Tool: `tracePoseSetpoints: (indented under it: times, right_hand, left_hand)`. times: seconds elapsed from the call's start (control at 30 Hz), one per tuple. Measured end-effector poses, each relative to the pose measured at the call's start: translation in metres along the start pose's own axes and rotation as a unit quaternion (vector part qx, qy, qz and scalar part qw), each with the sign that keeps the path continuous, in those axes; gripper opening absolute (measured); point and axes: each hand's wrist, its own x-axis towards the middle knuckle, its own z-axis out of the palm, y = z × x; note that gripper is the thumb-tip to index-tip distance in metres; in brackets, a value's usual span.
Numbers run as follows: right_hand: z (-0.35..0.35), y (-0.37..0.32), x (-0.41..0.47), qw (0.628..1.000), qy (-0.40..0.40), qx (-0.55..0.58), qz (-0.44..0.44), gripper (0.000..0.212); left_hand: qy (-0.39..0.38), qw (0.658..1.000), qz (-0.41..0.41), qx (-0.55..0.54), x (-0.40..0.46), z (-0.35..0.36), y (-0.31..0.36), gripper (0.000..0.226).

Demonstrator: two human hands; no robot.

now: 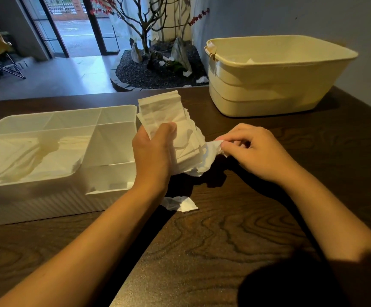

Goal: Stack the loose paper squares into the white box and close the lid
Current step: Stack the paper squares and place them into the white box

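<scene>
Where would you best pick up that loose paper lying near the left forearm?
Probably at the flat white corner on the right of the loose paper, coming from above. It lies low on the table; the left part is crumpled and tucked beside the forearm, so the right corner is the free edge to pinch.

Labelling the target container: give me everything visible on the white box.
The white box is translucent white plastic with ribbed outer walls, sitting on the dark wooden table at the left. Dividers split it into compartments; the large near-left one holds crumpled white paper. It is open, and no lid is distinguishable. The left hand is beside its right edge; contact is unclear.
</scene>
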Motion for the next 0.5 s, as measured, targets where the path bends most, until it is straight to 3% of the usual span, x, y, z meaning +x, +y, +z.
tracePoseSetpoints:
  times: [0.17, 0.37, 0.5]
  right_hand:
    - [-0.0028, -0.0022, 0.0027, 0.986, 0.048, 0.145, 0.072, 0.025]
    - [0.002, -0.0042, 0.0024, 0.977, 0.1, 0.18, 0.058, 0.02]
    - [0.0031, -0.0056, 0.0021, 0.969, 0.118, 0.213, 0.048, 0.02]
  left_hand:
    - [-0.008, 1.0, -0.006, 0.001, -0.0008, -0.0008, 0.0007, 0.013]
    - [-0.034, 0.999, -0.003, 0.011, -0.0019, -0.0012, 0.0011, 0.014]
    - [-0.094, 0.995, -0.015, -0.009, -0.003, -0.0007, 0.0037, 0.021]
